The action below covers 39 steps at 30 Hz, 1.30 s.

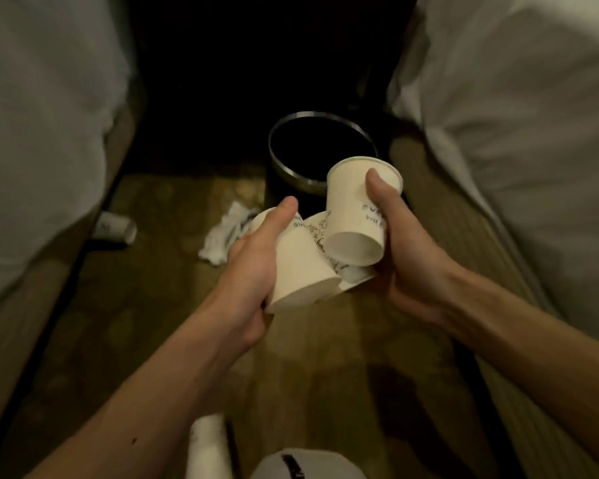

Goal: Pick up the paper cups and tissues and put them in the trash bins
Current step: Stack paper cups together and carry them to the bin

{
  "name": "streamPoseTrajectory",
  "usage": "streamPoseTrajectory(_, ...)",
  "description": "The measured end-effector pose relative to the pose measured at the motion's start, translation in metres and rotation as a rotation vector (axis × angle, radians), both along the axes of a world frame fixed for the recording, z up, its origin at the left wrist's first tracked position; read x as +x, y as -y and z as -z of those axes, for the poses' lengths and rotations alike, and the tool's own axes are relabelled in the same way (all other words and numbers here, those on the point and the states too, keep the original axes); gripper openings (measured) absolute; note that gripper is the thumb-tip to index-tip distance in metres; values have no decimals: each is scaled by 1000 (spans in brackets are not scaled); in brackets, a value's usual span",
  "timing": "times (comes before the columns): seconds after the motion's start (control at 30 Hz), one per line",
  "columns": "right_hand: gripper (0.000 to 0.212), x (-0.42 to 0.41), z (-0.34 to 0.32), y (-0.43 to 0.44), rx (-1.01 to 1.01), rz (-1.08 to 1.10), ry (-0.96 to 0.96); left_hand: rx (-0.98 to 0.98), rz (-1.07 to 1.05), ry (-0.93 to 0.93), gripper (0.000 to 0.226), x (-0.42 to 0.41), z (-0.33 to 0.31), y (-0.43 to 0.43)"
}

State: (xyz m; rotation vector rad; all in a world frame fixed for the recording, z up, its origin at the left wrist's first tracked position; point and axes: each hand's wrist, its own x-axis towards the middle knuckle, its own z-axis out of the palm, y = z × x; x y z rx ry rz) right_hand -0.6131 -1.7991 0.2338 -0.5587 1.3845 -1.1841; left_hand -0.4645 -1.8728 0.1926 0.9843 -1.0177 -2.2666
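I have the left hand (pixel 253 271) curled round one paper cup (pixel 301 274) and the right hand (pixel 407 250) clamped on a second cup (pixel 355 219), both near the trash bin (pixel 320 114), probably ready to drop; a tissue (pixel 223 235) and a stray cup (pixel 116 229) lie on the floor.
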Motion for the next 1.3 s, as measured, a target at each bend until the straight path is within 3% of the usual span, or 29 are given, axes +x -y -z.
streamPoseTrajectory(0.07,65,-6,-28,16,-16,2,-96,-63,-28,-14,72,-9,-27,15)
streamPoseTrajectory(0.27,80,-45,-60,59,-14,44,-122,-232,-108,33,59,-51,-68,52)
streamPoseTrajectory(0.47,66,-85,-52,92,-150,171,-74,-440,-200,173,53,-104,-71,91)
streamPoseTrajectory(0.67,69,-116,-6,121,-39,193,-298,-590,-193,379,45,-149,-37,122)
streamPoseTrajectory(0.93,63,-152,28,164,-99,191,-655,-834,-234,495,33,-190,0,166)
streamPoseTrajectory(1.1,62,-161,68,160,-13,20,-853,-964,-84,637,28,-189,48,172)
streamPoseTrajectory(1.23,63,-169,79,167,88,-23,-1204,-971,78,693,53,-188,57,178)
streamPoseTrajectory(1.3,57,-174,81,170,135,-85,-1256,-1027,214,714,55,-185,55,178)
